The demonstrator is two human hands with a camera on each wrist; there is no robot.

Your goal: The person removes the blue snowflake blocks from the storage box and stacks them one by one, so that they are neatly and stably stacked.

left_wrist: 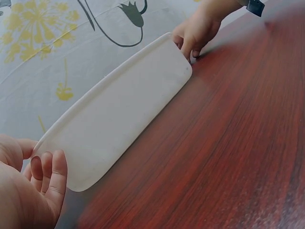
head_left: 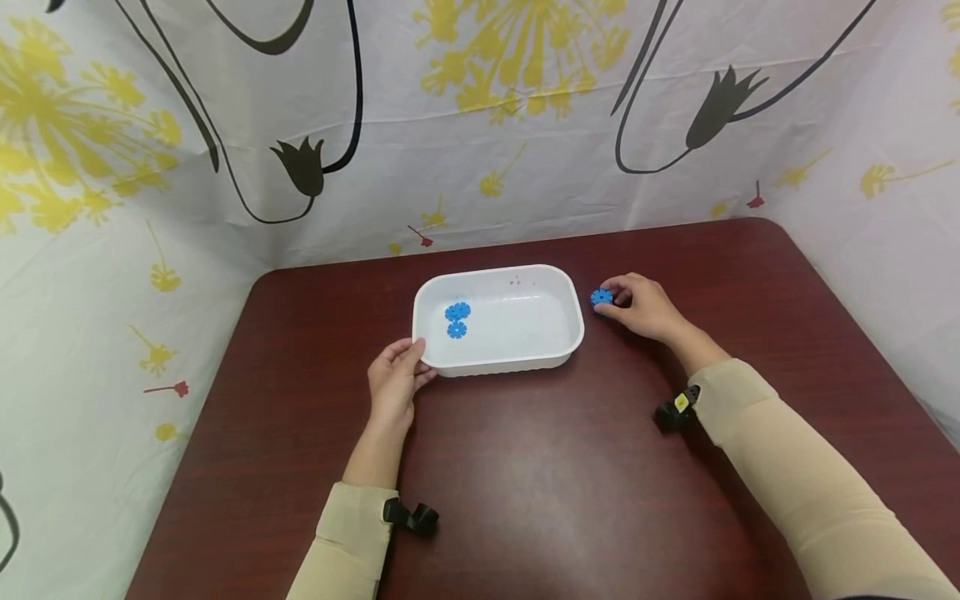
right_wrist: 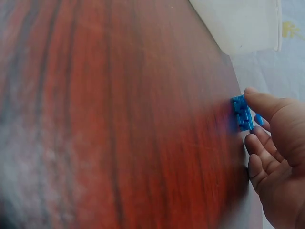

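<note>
A white rectangular plastic tray [head_left: 510, 362] with rounded corners sits on the table. Inside it, toward the left, lie several blue notched snowflake discs [head_left: 457, 330]. My left hand [head_left: 393, 385] grips the tray at its near left corner, thumb over the rim; the left wrist view shows its fingers [left_wrist: 58, 174] against the outer wall. To the right of the tray, my right hand [head_left: 641, 307] pinches blue snowflake discs [head_left: 601, 297] between thumb and fingers. Edge-on in the right wrist view, these discs [right_wrist: 242, 113] look stacked face to face, close over the tabletop.
The dark red wooden table [head_left: 525, 467] ends at a back edge just behind the tray. A white cloth [head_left: 390, 183] printed with yellow and grey flowers hangs around its back and sides. Black wrist cameras [head_left: 412, 517] are strapped over both beige sleeves.
</note>
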